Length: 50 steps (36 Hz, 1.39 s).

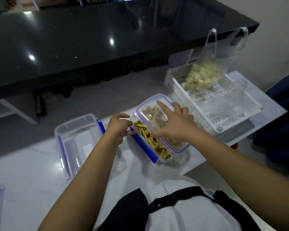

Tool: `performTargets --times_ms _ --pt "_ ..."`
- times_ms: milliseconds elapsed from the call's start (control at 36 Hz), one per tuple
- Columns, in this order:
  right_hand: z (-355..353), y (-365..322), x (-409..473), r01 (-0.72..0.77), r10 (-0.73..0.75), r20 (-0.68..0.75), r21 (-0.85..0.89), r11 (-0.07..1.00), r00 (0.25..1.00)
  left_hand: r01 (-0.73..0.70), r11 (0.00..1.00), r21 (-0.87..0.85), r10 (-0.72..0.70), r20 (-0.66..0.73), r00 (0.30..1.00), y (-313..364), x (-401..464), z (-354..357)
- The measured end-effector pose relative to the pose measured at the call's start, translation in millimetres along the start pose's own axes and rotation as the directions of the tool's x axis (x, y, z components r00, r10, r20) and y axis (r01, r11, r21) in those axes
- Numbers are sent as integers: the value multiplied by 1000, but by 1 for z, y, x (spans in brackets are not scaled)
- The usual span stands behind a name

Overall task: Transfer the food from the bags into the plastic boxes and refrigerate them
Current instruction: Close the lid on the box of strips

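The box (150, 142) is clear plastic with a blue side clip and holds yellow-tan food strips (150, 139). Its lid (158, 117) is clear with a blue rim line. The empty box (77, 144) is clear with blue clips. The basket (212, 100) is white with slotted holes, the bag (223, 57) clear, its food balls (200, 75) cream. The desk (32, 172) is white; the far counter (90, 39) is glossy black.
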State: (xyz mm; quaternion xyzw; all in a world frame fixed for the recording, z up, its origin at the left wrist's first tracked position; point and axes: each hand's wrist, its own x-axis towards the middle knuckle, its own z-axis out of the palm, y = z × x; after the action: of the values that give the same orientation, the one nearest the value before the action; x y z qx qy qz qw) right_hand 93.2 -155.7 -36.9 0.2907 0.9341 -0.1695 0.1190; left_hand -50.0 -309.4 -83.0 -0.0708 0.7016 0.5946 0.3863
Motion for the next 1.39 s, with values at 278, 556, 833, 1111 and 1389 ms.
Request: performTargets --times_ms 278,556,833,1111,1389 --pt "37 -4 -8 22 -22 3 -104 994 1000 116 933 -341 -101 59 993 -6 -9 -12" --pt "42 12 -26 28 -28 2 -27 999 1000 109 951 -288 -83 101 991 -6 -15 -8" --pt "48 -13 13 24 -25 -15 -78 997 1000 113 928 -355 -94 71 993 -6 -19 -11" --pt "51 6 -7 -12 11 -14 -38 999 1000 98 929 -356 -80 64 995 -12 -24 -3" --pt "45 -6 4 -15 16 21 -18 1000 1000 -31 985 -169 32 4 999 -19 -28 -4"
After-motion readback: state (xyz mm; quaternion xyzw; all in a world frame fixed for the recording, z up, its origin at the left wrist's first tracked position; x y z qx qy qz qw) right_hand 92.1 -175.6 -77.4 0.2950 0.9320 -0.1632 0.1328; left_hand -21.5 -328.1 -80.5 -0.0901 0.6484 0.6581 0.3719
